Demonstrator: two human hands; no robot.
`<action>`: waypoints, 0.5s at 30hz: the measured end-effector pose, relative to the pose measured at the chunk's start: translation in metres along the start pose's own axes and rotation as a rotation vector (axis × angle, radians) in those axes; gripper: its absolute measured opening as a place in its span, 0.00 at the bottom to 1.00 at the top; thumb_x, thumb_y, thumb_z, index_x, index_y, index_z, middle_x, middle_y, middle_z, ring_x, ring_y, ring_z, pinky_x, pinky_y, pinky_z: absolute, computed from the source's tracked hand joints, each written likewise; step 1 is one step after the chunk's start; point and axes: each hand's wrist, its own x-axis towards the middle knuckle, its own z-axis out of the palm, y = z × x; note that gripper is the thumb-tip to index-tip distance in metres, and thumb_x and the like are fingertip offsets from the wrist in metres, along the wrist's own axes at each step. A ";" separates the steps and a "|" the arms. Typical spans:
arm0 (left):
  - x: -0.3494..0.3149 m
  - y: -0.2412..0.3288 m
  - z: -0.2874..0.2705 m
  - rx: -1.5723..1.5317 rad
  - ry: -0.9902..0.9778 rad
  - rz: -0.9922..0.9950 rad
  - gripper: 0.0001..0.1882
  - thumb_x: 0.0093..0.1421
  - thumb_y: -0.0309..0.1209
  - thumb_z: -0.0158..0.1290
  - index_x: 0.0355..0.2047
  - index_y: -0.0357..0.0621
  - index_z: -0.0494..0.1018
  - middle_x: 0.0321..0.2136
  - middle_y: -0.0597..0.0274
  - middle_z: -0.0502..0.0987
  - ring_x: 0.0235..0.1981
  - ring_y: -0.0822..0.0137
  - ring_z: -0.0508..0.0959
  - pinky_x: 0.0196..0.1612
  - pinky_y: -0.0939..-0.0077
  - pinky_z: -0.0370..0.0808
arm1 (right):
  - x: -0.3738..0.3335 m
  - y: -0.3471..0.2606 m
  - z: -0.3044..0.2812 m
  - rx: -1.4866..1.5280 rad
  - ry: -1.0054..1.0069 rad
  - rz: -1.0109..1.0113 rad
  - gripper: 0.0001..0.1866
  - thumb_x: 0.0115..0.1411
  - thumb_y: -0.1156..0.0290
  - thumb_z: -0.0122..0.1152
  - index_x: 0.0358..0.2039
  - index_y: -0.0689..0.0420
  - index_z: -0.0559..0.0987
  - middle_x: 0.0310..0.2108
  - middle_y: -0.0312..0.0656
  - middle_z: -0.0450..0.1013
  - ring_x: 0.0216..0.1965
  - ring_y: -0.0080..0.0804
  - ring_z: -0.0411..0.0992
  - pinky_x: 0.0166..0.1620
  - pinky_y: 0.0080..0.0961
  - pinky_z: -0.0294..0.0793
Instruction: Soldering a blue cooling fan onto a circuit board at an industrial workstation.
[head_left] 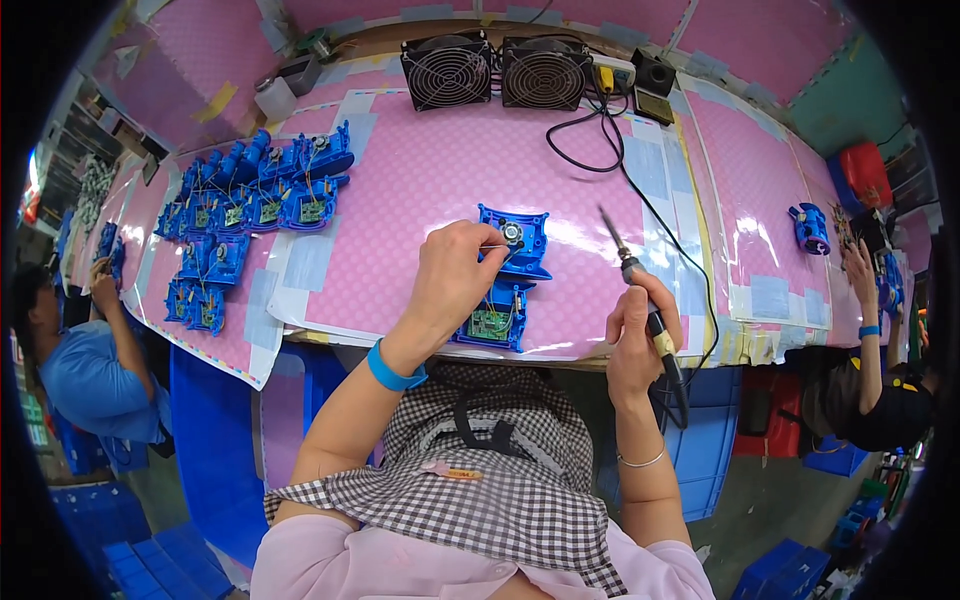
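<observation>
My right hand [645, 340] is closed round the dark handle of a soldering iron [655, 330]. Its metal tip points up and away, to the right of a blue plastic housing [525, 225] and apart from it. A round speaker [512, 233] sits in that housing. At the speaker's left edge, thumb and forefinger of my left hand [450, 280] are pinched together; whatever they hold is too small to make out. Just nearer lies a second blue housing half with a green circuit board [490, 323] and thin wires, partly behind my left hand.
Several blue housings [235, 215] with boards and wires stand at the left. Two black fans [500, 75] stand at the back beside a soldering station [615, 72]; a black cable [660, 215] loops across the right. Co-workers sit at both sides; one blue housing [808, 228] lies far right.
</observation>
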 end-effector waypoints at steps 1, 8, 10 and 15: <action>0.000 -0.002 0.000 0.001 -0.002 -0.002 0.07 0.50 0.26 0.57 0.29 0.35 0.78 0.25 0.49 0.78 0.28 0.54 0.79 0.33 0.64 0.74 | 0.000 0.000 -0.001 0.001 -0.004 -0.002 0.11 0.66 0.69 0.52 0.42 0.62 0.74 0.15 0.31 0.63 0.15 0.15 0.58 0.19 0.14 0.55; 0.001 0.001 -0.010 -0.039 0.066 -0.018 0.06 0.52 0.26 0.55 0.28 0.36 0.79 0.26 0.51 0.79 0.28 0.58 0.79 0.33 0.67 0.74 | 0.000 0.011 0.005 -0.163 -0.314 -0.017 0.14 0.58 0.66 0.63 0.38 0.59 0.71 0.33 0.46 0.73 0.26 0.25 0.70 0.30 0.22 0.69; 0.003 -0.008 -0.018 -0.092 0.144 -0.031 0.06 0.53 0.26 0.55 0.28 0.37 0.79 0.26 0.52 0.79 0.28 0.60 0.79 0.32 0.69 0.73 | 0.001 0.010 0.012 -0.299 -0.455 -0.172 0.18 0.53 0.66 0.69 0.37 0.59 0.70 0.43 0.51 0.73 0.32 0.29 0.73 0.35 0.26 0.72; -0.030 -0.037 -0.068 -0.353 0.393 -0.280 0.08 0.58 0.28 0.56 0.28 0.34 0.77 0.21 0.69 0.76 0.22 0.82 0.68 0.26 0.86 0.63 | -0.013 0.010 0.058 -0.504 -0.731 -0.329 0.25 0.42 0.69 0.75 0.35 0.58 0.68 0.55 0.63 0.62 0.51 0.55 0.67 0.48 0.40 0.70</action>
